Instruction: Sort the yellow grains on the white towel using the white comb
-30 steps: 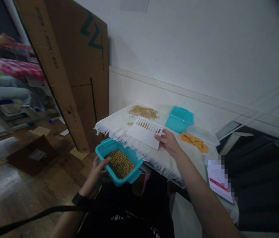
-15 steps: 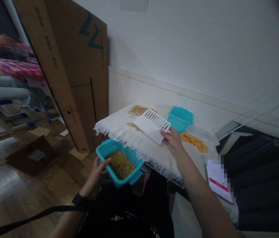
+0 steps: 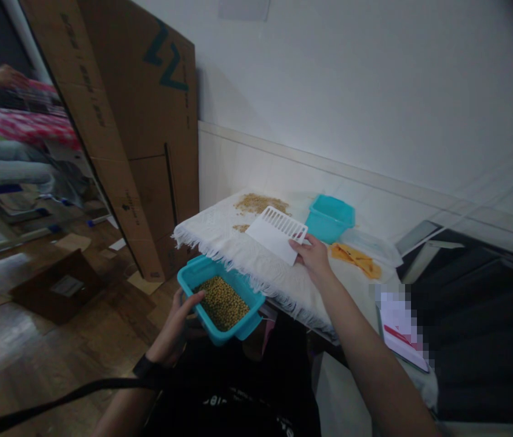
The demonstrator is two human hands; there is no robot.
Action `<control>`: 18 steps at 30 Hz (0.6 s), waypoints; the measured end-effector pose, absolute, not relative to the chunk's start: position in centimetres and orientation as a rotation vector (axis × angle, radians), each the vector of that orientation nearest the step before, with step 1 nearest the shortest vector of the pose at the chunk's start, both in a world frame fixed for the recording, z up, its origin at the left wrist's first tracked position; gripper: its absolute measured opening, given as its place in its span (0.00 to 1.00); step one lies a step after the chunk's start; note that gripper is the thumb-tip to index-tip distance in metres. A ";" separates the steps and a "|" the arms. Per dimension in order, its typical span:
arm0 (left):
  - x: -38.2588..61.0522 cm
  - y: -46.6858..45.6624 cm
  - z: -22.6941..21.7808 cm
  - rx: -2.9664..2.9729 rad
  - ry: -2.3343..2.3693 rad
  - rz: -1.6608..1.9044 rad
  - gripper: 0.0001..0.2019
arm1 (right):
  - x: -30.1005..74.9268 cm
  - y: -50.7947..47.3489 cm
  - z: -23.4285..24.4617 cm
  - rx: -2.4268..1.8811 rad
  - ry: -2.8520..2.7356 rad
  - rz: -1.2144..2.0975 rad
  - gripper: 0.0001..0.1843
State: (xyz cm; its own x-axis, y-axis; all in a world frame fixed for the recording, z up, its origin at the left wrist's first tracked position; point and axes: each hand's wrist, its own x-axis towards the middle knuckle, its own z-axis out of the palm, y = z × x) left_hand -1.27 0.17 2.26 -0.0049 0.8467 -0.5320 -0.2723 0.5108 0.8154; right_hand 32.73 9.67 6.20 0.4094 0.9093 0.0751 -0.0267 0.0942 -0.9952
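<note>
My left hand (image 3: pixel 175 325) grips the near left side of a turquoise plastic bin (image 3: pixel 186 276), thumb over its rim. Yellowish beans (image 3: pixel 224 303) fill the bottom of this bin, which is held just below the fringed edge of a white cloth (image 3: pixel 213 227). In my right hand (image 3: pixel 314 258) is a flat white plastic piece with a row of slots (image 3: pixel 271 240), pinched at its right end and held low over the cloth. Past it lies a spread of loose beans (image 3: pixel 263 204), with a smaller patch (image 3: pixel 240 228) by its left end.
A second turquoise bin (image 3: pixel 329 218) stands at the back by the wall. Right of it are a yellow cloth (image 3: pixel 356 261) and a clear lid (image 3: pixel 381 247). A tall cardboard box (image 3: pixel 147 133) rises on the left. Another person's hand (image 3: pixel 8 77) shows at far left.
The white slotted piece has moved slightly toward me and left with my right hand, uncovering more of the bean spread behind it. My left hand and its bin stay nearly still.
</note>
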 end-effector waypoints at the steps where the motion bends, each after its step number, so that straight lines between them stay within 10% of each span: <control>1: -1.2 0.1 2.3 0.574 1.283 0.963 0.42 | 32.9 9.7 6.2 -1.290 -0.878 0.833 0.33; 18: -1.4 0.3 2.1 0.572 1.273 0.960 0.42 | 35.4 10.8 5.1 -1.318 -0.729 0.533 0.25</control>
State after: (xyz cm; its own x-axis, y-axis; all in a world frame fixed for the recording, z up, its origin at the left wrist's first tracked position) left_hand -1.35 0.27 2.07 0.0057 0.8471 -0.5314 -0.2778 0.5118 0.8130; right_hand 35.42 10.78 5.07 0.6716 0.7202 0.1737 0.0530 0.1872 -0.9809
